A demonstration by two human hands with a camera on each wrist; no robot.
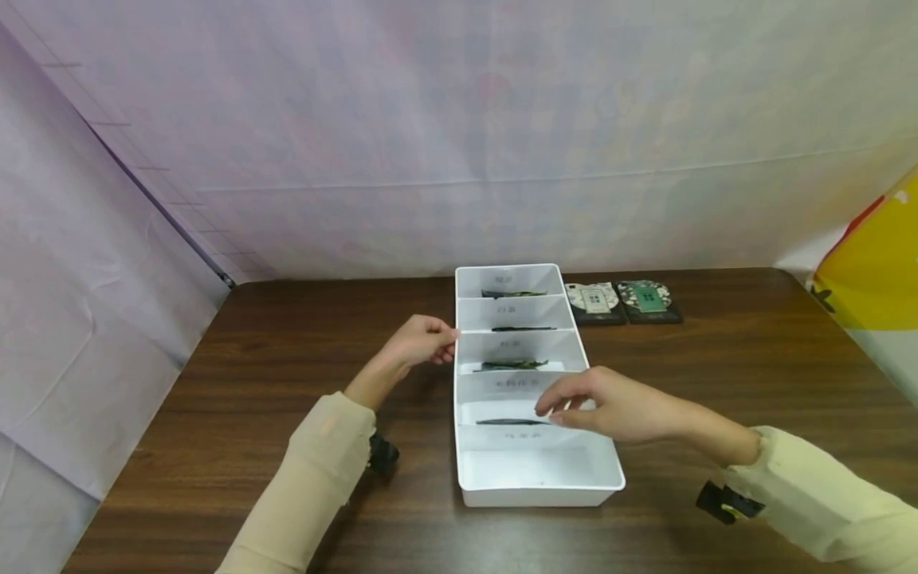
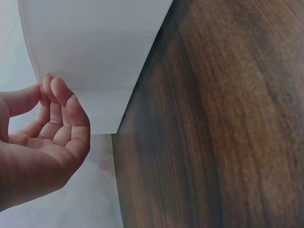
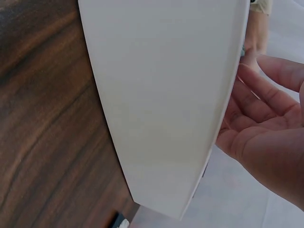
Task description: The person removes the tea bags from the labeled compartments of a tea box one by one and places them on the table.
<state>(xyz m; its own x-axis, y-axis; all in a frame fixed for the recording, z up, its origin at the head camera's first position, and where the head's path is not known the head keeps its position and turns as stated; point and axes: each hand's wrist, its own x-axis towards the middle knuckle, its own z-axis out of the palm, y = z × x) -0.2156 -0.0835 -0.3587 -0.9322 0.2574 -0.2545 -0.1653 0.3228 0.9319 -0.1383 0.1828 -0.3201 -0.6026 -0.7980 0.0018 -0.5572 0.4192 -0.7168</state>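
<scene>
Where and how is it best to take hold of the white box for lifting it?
Probably grip the white box by the rims of its two long sides, near the middle: left hand from the left, right hand from the right. It is long, open-topped and stands flat, and two flat packages lie beside its far right end, crowding that stretch.

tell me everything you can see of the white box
The long white box, plastic by its look, has an open top and rounded corners. It stands upright on the brown table, running away from the head camera. Dividers make five compartments with lettering on their walls; thin dark items show in the four farther ones. The left hand seems to pinch its left rim; the right hand reaches over its right side, contact unclear.
</scene>
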